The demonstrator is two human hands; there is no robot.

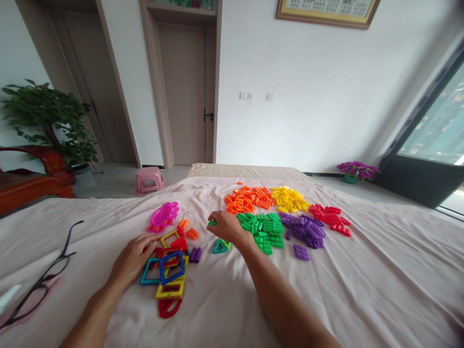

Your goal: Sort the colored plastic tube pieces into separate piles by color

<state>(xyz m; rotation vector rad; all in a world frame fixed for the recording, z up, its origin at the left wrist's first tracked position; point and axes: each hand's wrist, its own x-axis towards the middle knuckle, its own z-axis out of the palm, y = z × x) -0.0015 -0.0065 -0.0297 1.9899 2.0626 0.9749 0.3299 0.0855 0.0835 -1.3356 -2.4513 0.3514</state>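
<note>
My right hand (229, 227) reaches over the cloth with its fingers closed on a small green plastic piece (212, 223). Just right of its wrist lies a pile of green tube-shaped plastic pieces (266, 230). Below the fingers are a teal triangular frame tile (219, 247) and a light green one partly behind it. My left hand (135, 257) rests beside a heap of coloured frame tiles, its fingers loosely extended and holding nothing visible. In that heap show a blue square tile (171, 267), a yellow tile (169, 290) and a red rounded piece (169, 308).
Orange (248, 199), yellow (290, 198), red (331, 217) and purple (306, 230) piles of pieces lie toward the right. A pink paw-shaped tray (163, 217) sits beyond my left hand, near loose orange pieces (192, 233). Eyeglasses (45, 278) lie at the left.
</note>
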